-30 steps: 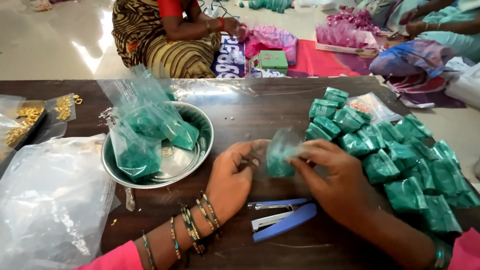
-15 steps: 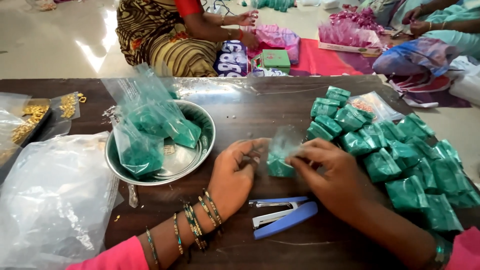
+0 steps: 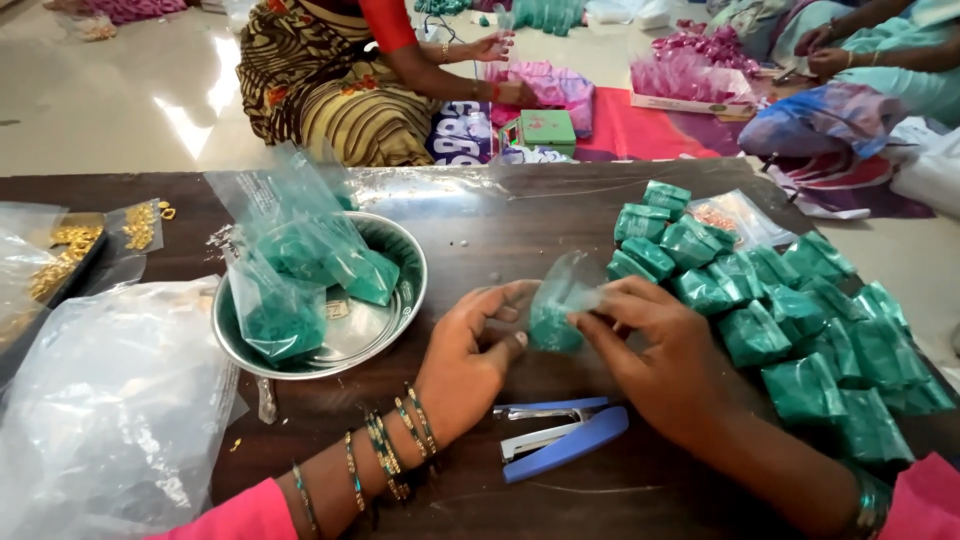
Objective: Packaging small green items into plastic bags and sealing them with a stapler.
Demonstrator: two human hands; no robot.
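Since the earlier frame the hands have barely shifted. The left hand [image 3: 470, 350] and right hand [image 3: 655, 345] pinch one small green packet [image 3: 553, 318] at table centre. Many finished packets [image 3: 790, 320] are piled right; filled bags [image 3: 300, 270] wait in the steel bowl [image 3: 405, 300] left. A blue stapler [image 3: 560, 438] lies near; the far edge is open.

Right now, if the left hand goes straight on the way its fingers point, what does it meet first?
The left hand points right, so it likely meets the small green packet first, which both hands already pinch, and then the right hand just behind it.
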